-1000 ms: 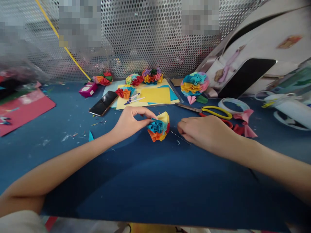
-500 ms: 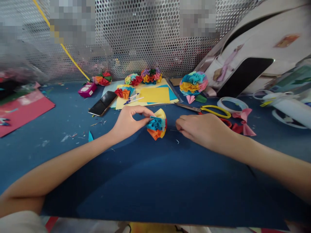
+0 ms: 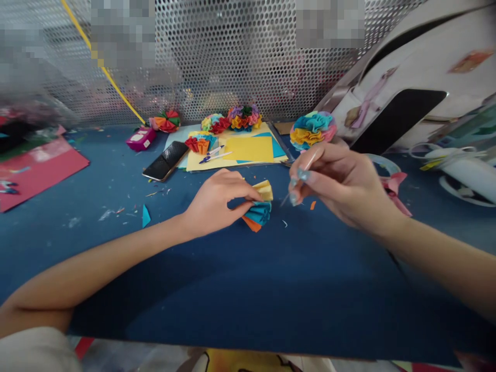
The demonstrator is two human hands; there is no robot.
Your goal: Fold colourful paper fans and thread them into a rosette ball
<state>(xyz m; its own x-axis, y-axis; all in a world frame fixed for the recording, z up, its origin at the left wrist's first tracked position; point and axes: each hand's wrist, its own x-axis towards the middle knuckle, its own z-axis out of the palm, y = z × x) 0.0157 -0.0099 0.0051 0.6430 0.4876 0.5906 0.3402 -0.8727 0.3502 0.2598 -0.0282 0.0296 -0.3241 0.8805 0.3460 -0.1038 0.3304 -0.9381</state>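
Note:
In the middle of the blue table, my left hand [image 3: 220,204] pinches a pleated paper flower [image 3: 260,213] between thumb and fingertips. Its folds are pale yellow, blue and orange. Just right of it my right hand [image 3: 333,183] is raised, thumb and fingers pressed together on a thin pale stick-like thing [image 3: 309,159]. A fine tip pokes out below those fingers towards the flower, apart from it; its kind is unclear. An orange paper scrap [image 3: 313,205] lies under the right hand. The right hand covers the place where the scissors lay.
Behind my hands lie a dark phone [image 3: 165,161], yellow paper sheets [image 3: 250,150], pens [image 3: 215,154] and several finished paper flowers [image 3: 313,129]. A pale backpack [image 3: 422,67] with another phone [image 3: 401,119] leaning on it stands right. Pink ribbon [image 3: 396,186] and red sheets [image 3: 46,173] flank the workspace.
My right hand has lifted and turned over, now showing the thin pale thing in its fingers. The flower has turned in my left hand, with its folds pointing more to the right.

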